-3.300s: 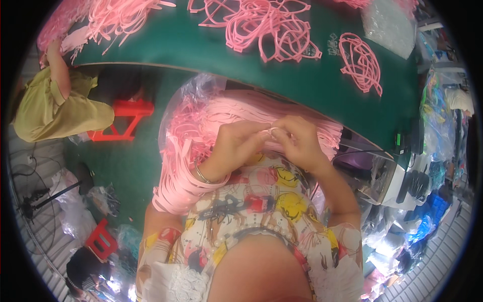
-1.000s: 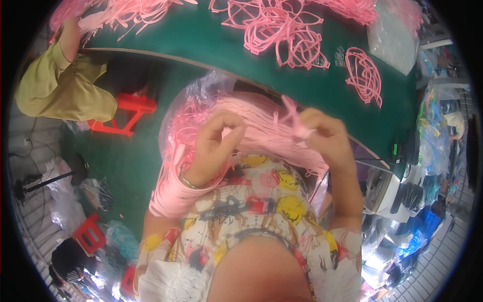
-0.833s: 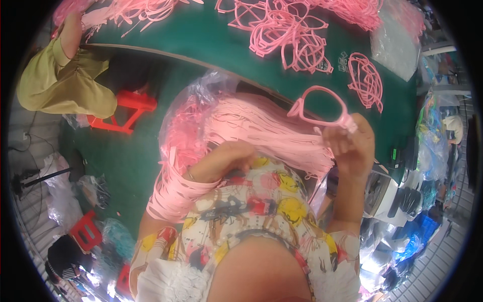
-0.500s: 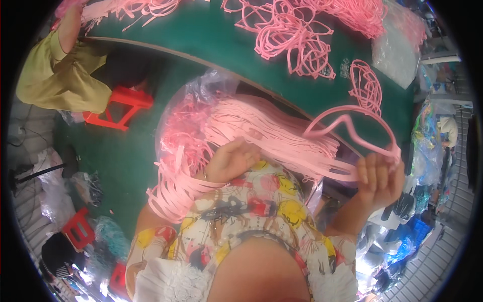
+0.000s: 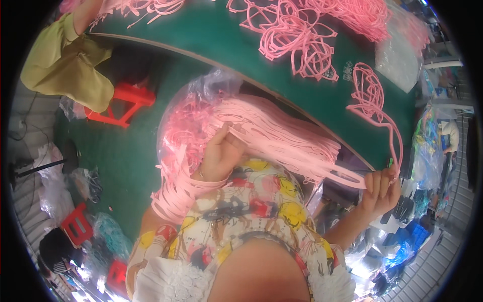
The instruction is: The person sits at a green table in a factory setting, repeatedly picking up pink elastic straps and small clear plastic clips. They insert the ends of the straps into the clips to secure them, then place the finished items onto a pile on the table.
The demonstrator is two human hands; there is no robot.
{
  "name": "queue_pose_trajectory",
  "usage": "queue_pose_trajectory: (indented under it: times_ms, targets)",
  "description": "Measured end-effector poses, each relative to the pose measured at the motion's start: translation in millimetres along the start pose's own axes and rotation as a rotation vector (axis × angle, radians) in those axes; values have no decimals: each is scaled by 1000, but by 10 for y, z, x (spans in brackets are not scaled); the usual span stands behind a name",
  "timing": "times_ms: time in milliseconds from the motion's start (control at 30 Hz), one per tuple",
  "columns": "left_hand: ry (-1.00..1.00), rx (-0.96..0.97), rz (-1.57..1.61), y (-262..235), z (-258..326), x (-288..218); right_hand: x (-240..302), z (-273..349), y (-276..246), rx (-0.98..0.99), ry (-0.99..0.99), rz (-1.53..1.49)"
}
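Between my two hands runs a flat pale pink strap with a long slit at its right end. My left hand is closed in a pinch on the strap's left part, in front of my chest. At the right, my right hand grips the slit end together with a thin darker pink frame, which hangs up toward the table edge. A thick bundle of pale pink straps lies across my lap. More strap loops hang around my left forearm. A clear plastic bag with pink pieces sits beside the bundle.
A green table curves ahead, holding a heap of pink frames, a smaller pink clump and a clear bag. At the far left a co-worker's sleeve shows near a red stool. Plastic bags fill the right side.
My left hand has risen and closed on the strap. My right hand has shifted slightly right and down; the pink frame in it has swung from a wide loop to a narrow one.
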State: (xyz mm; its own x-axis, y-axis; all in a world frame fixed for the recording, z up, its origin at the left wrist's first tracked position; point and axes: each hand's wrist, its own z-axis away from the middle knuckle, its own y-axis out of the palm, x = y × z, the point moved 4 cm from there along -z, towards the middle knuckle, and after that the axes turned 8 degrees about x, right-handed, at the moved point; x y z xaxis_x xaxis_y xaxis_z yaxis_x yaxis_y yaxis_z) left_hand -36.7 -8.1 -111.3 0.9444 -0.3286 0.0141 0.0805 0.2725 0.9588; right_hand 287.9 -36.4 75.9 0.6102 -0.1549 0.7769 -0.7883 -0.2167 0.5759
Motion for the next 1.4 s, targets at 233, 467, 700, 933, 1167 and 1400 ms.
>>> queue_pose_trajectory:
  times_ms: [233, 467, 700, 933, 1167, 1400]
  targets:
    - [379, 50, -502, 448, -15, -284, -358, -18, -28, 96, 116, -57]
    - [55, 224, -750, 909, -32, -30, -1138, 56, 94, 148, 373, -31]
    - [-196, 212, -755, 997, -25, 57, -1496, 145, -79, 228, 687, 654]
    - [-260, 236, -978, 1066, 39, 320, -1339, -235, 655, 313, 22, 1372]
    - [146, 363, -1551, 1196, 17, 253, -1300, -209, 446, 235, 117, 684]
    - [189, 424, -1775, 1234, 34, 270, -1365, -149, 507, 261, 187, 583]
